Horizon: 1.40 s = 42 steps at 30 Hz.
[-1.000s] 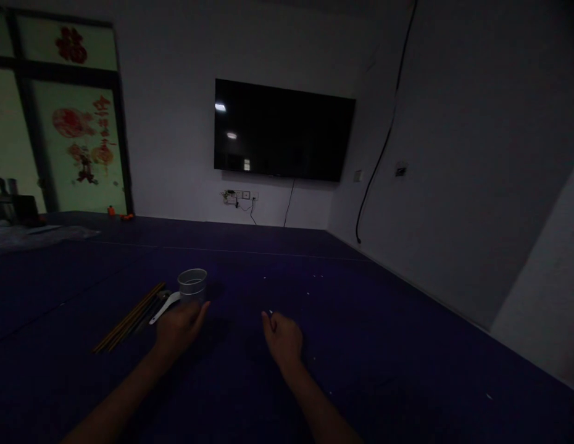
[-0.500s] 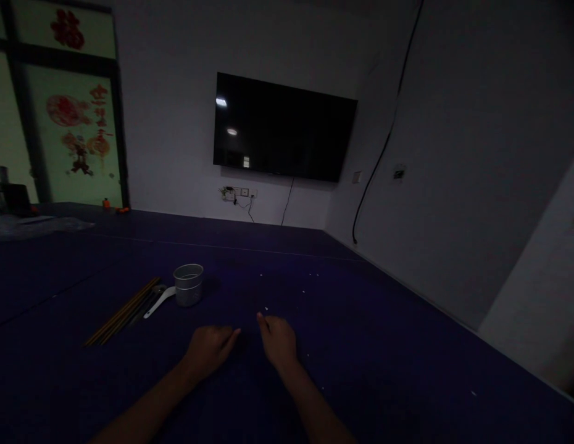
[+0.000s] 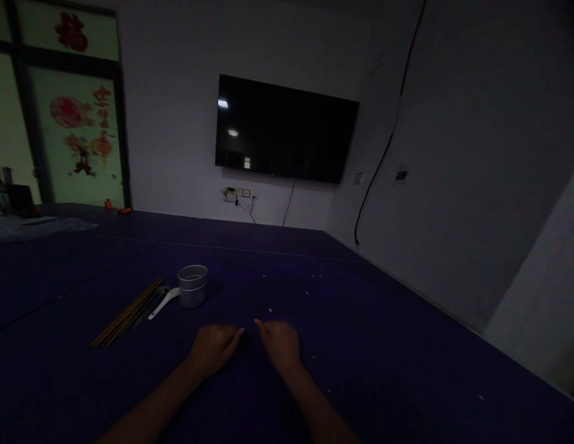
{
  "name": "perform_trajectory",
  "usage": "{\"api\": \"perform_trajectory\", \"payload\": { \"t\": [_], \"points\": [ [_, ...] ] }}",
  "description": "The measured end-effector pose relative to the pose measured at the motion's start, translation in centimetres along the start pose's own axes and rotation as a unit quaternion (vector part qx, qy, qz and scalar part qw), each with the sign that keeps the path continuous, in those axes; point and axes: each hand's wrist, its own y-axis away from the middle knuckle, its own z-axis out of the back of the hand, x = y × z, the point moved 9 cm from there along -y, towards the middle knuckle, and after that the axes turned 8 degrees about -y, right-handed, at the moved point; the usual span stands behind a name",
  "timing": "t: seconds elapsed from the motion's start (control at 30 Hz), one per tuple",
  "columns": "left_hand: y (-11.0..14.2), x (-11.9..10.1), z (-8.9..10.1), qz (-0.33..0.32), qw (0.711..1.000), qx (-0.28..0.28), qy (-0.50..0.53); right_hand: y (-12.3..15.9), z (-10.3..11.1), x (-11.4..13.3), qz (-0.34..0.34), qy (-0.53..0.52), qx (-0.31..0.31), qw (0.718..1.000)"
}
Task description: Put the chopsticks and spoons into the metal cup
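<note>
My left hand (image 3: 215,348) rests on the dark blue surface, its fingers curled in and its thumb pointing right. Facing it across a small gap is my right hand (image 3: 281,345), also closed, with the thumb pointing left. I see nothing held in either one. Beyond my left hand stands a grey metal cup (image 3: 193,288), upright. A white spoon (image 3: 163,304) lies against its left side. Farther left are several wooden chopsticks (image 3: 128,314), beside a dark metal spoon (image 3: 162,290) whose handle is hard to make out in the dim light.
Small white scraps (image 3: 270,310) are scattered over the dark blue surface (image 3: 384,345). Crumpled clear plastic (image 3: 41,229) lies at the far left, near small orange objects (image 3: 124,211). A television (image 3: 287,129) hangs on the back wall; a black cable (image 3: 382,161) runs down the right wall.
My right hand has drawn back slightly toward me, and its thumb now points more to the left. The whole view has shifted a little. The cup and utensils stay in place.
</note>
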Motion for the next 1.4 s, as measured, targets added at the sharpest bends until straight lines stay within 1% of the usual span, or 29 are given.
{"api": "perform_trajectory", "payload": {
  "t": [0.13,0.2,0.23,0.3,0.37,0.4,0.43,0.5,0.53,0.6,0.67,0.73,0.83,0.9,1.03,1.17,1.3,1.37,1.4],
  "points": [
    [-0.2,0.8,0.1,0.017,1.000,-0.005,-0.017,0.0,0.0,0.1,0.005,-0.001,0.008,1.000],
    [-0.4,2.2,0.6,0.045,0.998,-0.015,-0.041,0.0,0.0,0.1,0.008,-0.003,0.008,1.000],
    [-0.4,3.3,1.2,0.072,0.995,-0.027,-0.061,0.0,0.0,0.1,0.008,-0.003,0.007,1.000],
    [-0.1,6.7,3.2,0.160,0.979,-0.067,-0.112,0.0,0.1,0.0,0.008,-0.005,0.003,1.000],
    [1.0,10.8,5.8,0.265,0.946,-0.104,-0.156,-0.1,0.2,-0.1,0.007,-0.009,-0.006,1.000],
    [1.7,12.8,6.9,0.308,0.930,-0.112,-0.166,-0.1,0.2,-0.1,0.006,-0.012,-0.011,1.000],
    [2.4,14.6,7.8,0.339,0.919,-0.107,-0.169,-0.1,0.2,-0.1,0.005,-0.014,-0.014,1.000],
    [3.7,17.7,8.7,0.380,0.905,-0.075,-0.176,-0.1,0.1,-0.2,0.004,-0.020,-0.018,1.000],
    [4.8,19.3,9.2,0.425,0.885,-0.072,-0.177,-0.1,0.1,-0.2,0.005,-0.023,-0.019,1.000],
    [6.2,21.7,8.8,0.472,0.868,-0.027,-0.152,-0.1,-0.1,-0.2,0.006,-0.023,-0.020,1.000],
    [7.1,23.2,7.7,0.510,0.852,0.025,-0.118,-0.1,-0.3,-0.3,0.004,-0.021,-0.017,1.000],
    [7.4,24.0,6.5,0.529,0.841,0.070,-0.088,-0.1,-0.5,-0.4,0.002,-0.020,-0.016,1.000],
    [7.2,24.5,5.4,0.539,0.835,0.096,-0.063,-0.1,-0.5,-0.3,0.010,-0.020,-0.023,1.000],
    [7.1,24.8,5.2,0.537,0.836,0.091,-0.062,-0.1,-0.4,-0.3,0.016,-0.017,-0.030,0.999],
    [6.6,25.0,4.8,0.507,0.855,0.084,-0.067,0.1,-0.4,-0.1,0.020,-0.014,-0.034,0.999],
    [6.2,24.7,4.6,0.490,0.865,0.094,-0.050,0.1,-0.3,-0.1,0.022,-0.022,-0.037,0.999],
    [6.6,25.1,4.3,0.509,0.855,0.095,-0.031,0.1,-0.3,-0.1,0.026,-0.023,-0.039,0.999],
    [7.0,25.8,4.0,0.521,0.849,0.084,-0.032,0.0,-0.3,-0.1,0.028,-0.021,-0.039,0.999],
    [7.1,26.3,3.8,0.520,0.851,0.067,-0.030,0.0,-0.3,-0.1,0.029,-0.020,-0.038,0.999]
  ]
}}
